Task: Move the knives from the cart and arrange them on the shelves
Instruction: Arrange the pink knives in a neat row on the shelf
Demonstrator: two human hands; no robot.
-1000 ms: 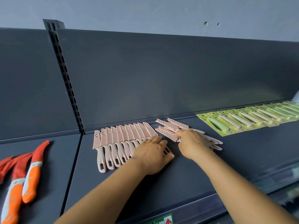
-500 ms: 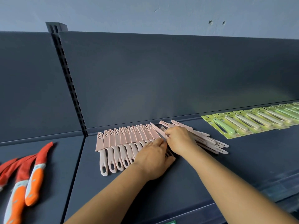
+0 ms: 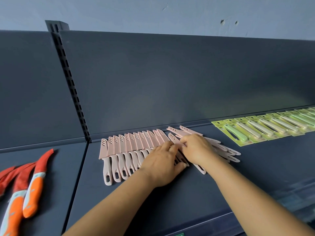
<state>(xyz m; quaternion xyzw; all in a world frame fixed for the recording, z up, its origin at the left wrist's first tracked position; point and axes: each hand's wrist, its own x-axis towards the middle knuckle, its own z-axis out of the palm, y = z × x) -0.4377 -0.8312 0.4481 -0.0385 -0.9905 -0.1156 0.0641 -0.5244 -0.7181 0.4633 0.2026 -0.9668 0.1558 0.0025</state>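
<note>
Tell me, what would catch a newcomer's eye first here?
Probably the row of pink knives fanned out mid-shelf, where the left hand rests on them and the right hand pinches one from a loose pile. Next, the orange-handled knives at far left and the lime-green packaged knives running right.

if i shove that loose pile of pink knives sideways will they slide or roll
The loose pink knives look flat and sheathed, so they would probably slide rather than roll. The shelf looks smooth, so they likely skid easily. They are stacked crosswise, so a push may fan them out instead of moving them together.
</note>
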